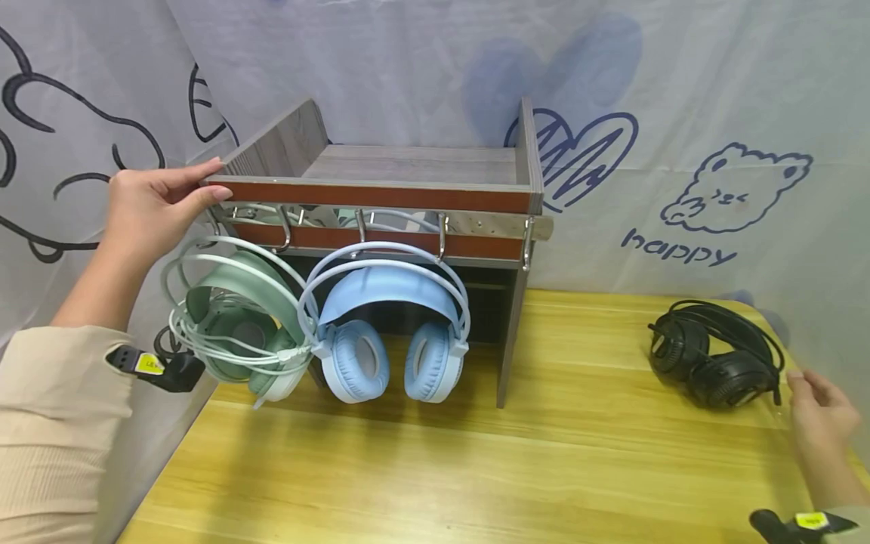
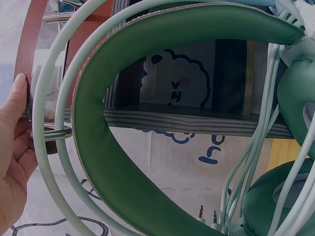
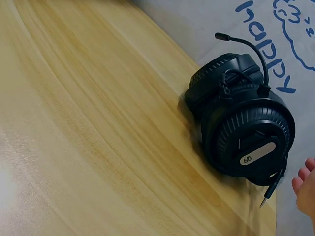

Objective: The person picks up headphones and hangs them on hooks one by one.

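My left hand (image 1: 158, 202) rests with straight fingers on the front left corner of a wooden rack (image 1: 381, 198), thumb under its edge. In the left wrist view the left hand (image 2: 15, 152) lies flat against the rack's red-brown edge. A green headset (image 1: 234, 321) and a blue headset (image 1: 387, 325) hang from metal hooks (image 1: 442, 236) under the rack. The green headset's band (image 2: 113, 147) fills the left wrist view. A black headset (image 1: 717, 355) with coiled cable lies on the table at the right. My right hand (image 1: 819, 412) hovers just right of it, fingers relaxed, holding nothing. The black headset (image 3: 241, 123) shows its audio plug (image 3: 268, 194) near my fingertips (image 3: 305, 179).
The wooden table (image 1: 544, 453) stretches between the rack and the black headset. A printed cloth backdrop (image 1: 714, 151) hangs behind everything. The table's left edge runs under my left sleeve (image 1: 61, 431).
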The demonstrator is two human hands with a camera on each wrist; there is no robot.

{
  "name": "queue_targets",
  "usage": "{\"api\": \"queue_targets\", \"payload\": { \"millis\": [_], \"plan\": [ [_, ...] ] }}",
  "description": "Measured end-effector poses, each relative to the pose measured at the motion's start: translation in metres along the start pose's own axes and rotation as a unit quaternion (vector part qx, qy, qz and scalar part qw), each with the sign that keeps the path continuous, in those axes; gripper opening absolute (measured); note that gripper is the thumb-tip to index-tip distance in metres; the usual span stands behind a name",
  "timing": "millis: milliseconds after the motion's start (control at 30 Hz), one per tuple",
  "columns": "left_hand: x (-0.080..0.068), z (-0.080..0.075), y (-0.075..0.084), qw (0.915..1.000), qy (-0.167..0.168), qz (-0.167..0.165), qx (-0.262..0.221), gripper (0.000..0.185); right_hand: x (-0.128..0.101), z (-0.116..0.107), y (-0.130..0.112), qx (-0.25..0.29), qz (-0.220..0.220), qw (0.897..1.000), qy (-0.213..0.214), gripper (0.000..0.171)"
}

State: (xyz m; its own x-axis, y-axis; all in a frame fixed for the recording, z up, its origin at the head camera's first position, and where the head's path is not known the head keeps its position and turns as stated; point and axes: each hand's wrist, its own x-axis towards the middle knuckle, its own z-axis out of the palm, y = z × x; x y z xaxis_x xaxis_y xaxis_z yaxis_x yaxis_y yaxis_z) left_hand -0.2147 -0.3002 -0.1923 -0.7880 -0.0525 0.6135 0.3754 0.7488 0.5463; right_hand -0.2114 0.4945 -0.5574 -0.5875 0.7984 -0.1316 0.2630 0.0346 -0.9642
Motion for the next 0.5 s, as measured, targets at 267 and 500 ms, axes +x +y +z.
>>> {"api": "queue_targets", "payload": {
  "millis": [267,500],
  "plan": [
    [0.0002,0.0008,-0.0014,1.0000,0.002,-0.001,-0.009,0.036,0.0005,0.0017,0.0068,-0.041,0.022,0.999,0.021,0.057],
    [0.0006,0.0012,-0.0008,0.9999,0.008,0.007,-0.002,0.036,-0.0036,0.0019,0.0043,-0.019,0.064,0.998,0.010,0.070]
  ]
}}
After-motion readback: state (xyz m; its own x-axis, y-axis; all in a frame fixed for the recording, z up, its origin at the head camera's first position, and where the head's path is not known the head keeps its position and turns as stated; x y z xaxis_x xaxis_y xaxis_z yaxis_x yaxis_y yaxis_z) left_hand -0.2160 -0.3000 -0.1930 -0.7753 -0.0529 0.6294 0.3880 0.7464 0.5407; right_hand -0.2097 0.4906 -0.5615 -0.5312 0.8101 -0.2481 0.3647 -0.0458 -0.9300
